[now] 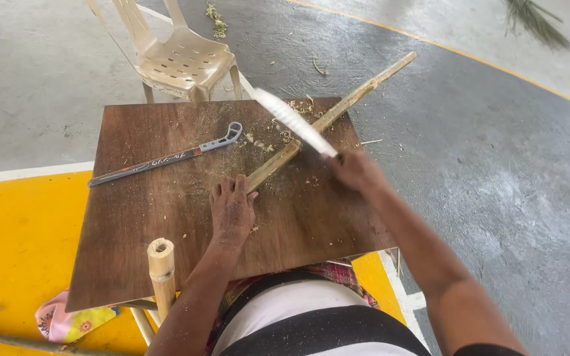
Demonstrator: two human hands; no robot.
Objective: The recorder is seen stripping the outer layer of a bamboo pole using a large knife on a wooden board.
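My left hand (232,207) lies flat on the near end of a long bamboo stick (348,102), pinning it to the brown wooden board (146,217). The stick runs diagonally up and right, past the board's far edge. My right hand (357,170) is shut on the handle of a large knife (291,120), whose pale blade is blurred and points up-left over the stick. Small chips and dust lie around the stick.
A hand saw (166,157) with a grey handle lies on the board's left half. A short bamboo piece (161,267) stands at the board's near edge. A beige plastic chair (179,59) stands beyond the board. Floor is grey and yellow, with a flowered cloth (67,323) at lower left.
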